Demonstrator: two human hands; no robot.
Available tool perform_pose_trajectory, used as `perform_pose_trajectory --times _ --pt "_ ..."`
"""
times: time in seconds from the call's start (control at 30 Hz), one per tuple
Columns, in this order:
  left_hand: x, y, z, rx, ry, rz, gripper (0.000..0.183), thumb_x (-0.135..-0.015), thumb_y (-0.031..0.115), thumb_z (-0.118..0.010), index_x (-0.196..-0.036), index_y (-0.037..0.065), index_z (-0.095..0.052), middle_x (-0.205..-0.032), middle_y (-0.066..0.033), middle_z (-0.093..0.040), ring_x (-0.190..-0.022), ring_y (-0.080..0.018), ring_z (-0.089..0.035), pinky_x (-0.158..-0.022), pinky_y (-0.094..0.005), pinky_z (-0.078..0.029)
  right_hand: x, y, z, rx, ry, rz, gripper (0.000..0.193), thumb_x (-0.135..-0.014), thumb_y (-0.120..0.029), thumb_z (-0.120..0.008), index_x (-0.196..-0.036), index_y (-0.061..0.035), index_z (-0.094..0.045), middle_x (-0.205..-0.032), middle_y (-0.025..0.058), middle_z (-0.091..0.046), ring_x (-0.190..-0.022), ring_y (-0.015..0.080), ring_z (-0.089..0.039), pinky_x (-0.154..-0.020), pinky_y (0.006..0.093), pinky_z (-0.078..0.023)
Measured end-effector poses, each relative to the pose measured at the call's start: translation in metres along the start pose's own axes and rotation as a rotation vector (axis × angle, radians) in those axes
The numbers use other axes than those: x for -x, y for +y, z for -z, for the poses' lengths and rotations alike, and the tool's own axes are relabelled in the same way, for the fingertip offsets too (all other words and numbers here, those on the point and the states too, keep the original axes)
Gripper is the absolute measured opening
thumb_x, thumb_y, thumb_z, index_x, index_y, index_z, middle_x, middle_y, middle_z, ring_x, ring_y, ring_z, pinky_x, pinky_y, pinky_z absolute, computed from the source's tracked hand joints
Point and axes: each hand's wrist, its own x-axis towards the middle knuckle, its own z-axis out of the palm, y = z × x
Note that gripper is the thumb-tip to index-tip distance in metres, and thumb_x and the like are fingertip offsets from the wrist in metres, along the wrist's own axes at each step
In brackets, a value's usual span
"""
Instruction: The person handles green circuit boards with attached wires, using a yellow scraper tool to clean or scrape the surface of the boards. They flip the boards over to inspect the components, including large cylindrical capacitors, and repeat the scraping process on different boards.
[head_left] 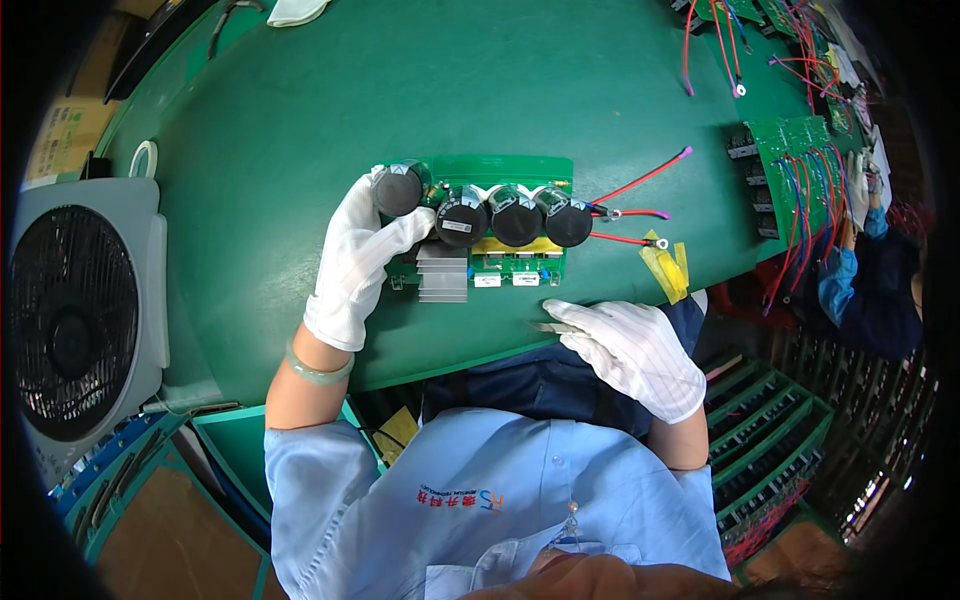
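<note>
A green circuit board (pixel 500 168) lies on the green table in front of me. Along it stands a row of several large black capacitors (pixel 515 222), and a finned grey heat sink (pixel 442 275) sits near its lower left. My left hand (pixel 358 250), in a white glove, is closed on the board's left end, with fingers around the leftmost capacitor (pixel 398 190). Red wires (pixel 630 187) with metal lugs run from the right end. My right hand (pixel 632 350), also gloved, is closed at the table's front edge on a thin, flat metal tool (pixel 552 327); its exact kind is unclear.
Yellow tape strips (pixel 668 268) stick to the table's right edge. Further right stand wired circuit boards (pixel 795 135), with another person's blue sleeve (pixel 838 285) beyond. A grey fan (pixel 150 270) is at the left. Green slotted racks (pixel 770 425) stand low at the right.
</note>
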Motion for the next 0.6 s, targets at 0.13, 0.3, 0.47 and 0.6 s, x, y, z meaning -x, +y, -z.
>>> perform_pose_trajectory --times 0.13,0.3,0.47,0.6 --pt "0.0 0.0 0.001 -0.014 -0.002 0.017 0.043 -0.086 0.012 -0.076 -0.123 0.0 -0.057 -0.11 -0.004 -0.062 -0.101 -0.0123 -0.058 -0.092 -0.0289 -0.047 -0.002 -0.004 0.001 0.01 -0.01 0.007 0.033 -0.09 -0.021 -0.07 -0.119 -0.0069 -0.067 -0.069 0.006 -0.056 -0.06 0.0232 -0.058 -0.055 0.0364 -0.047" --pt "0.001 -0.001 0.001 -0.039 0.004 0.013 0.042 -0.087 0.014 -0.077 -0.122 0.001 -0.057 -0.109 -0.0036 -0.061 -0.099 -0.0114 -0.057 -0.09 -0.0288 -0.048 -0.006 -0.006 0.002 0.022 -0.035 0.032 0.033 -0.09 -0.021 -0.07 -0.119 -0.0066 -0.068 -0.069 0.0057 -0.055 -0.06 0.0231 -0.058 -0.056 0.0362 -0.047" --pt "-0.002 0.001 0.001 -0.057 -0.002 -0.018 0.042 -0.088 0.016 -0.077 -0.121 -0.001 -0.056 -0.108 -0.0037 -0.06 -0.098 -0.0116 -0.057 -0.089 -0.0285 -0.047 -0.011 -0.011 0.0 -0.006 -0.028 0.06 0.035 -0.09 -0.021 -0.07 -0.121 -0.0061 -0.067 -0.07 0.0058 -0.055 -0.06 0.023 -0.058 -0.056 0.0363 -0.047" --pt "-0.004 0.004 0.002 -0.03 -0.025 -0.013 0.046 -0.088 0.019 -0.077 -0.122 -0.004 -0.055 -0.109 -0.0045 -0.061 -0.098 -0.0124 -0.058 -0.09 -0.0279 -0.046 -0.018 -0.018 -0.001 -0.014 -0.046 0.082 0.036 -0.089 -0.019 -0.07 -0.123 -0.0057 -0.066 -0.071 0.006 -0.057 -0.062 0.0231 -0.059 -0.057 0.0365 -0.048"
